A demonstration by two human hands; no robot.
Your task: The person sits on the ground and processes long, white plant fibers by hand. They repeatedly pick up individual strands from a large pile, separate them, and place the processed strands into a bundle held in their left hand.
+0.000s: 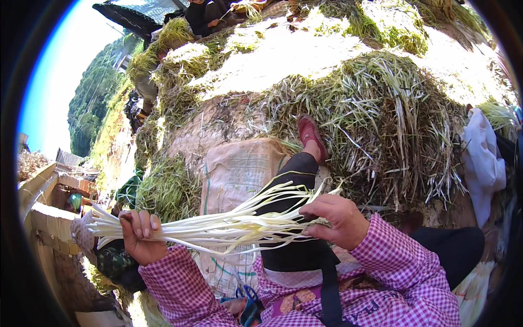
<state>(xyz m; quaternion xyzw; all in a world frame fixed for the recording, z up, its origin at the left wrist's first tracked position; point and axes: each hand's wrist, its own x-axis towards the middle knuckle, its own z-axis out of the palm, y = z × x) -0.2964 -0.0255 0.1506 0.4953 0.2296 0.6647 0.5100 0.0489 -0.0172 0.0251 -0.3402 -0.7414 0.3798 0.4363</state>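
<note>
A bundle of long, pale stalks (229,227), like blanched chives, stretches across in front of my lap. My left hand (141,237) wraps around it near its thick white ends, which poke out to the left. At the thin, yellowish leaf tips, my right hand (339,220) pinches some of the leaves between thumb and fingers. Below the bundle lies a woven sack (241,175) with green stripes, spread on the ground beside my outstretched leg. Scissors with blue handles (247,292) rest close to my lap, partly hidden by cloth.
A large heap of leaf trimmings (392,135) rises beyond my foot. Another green heap (169,190) lies left of the sack. A white plastic bag (484,167) is at right. Another person in camouflage clothing (118,263) is close on my left; more people (206,18) are at the far edge.
</note>
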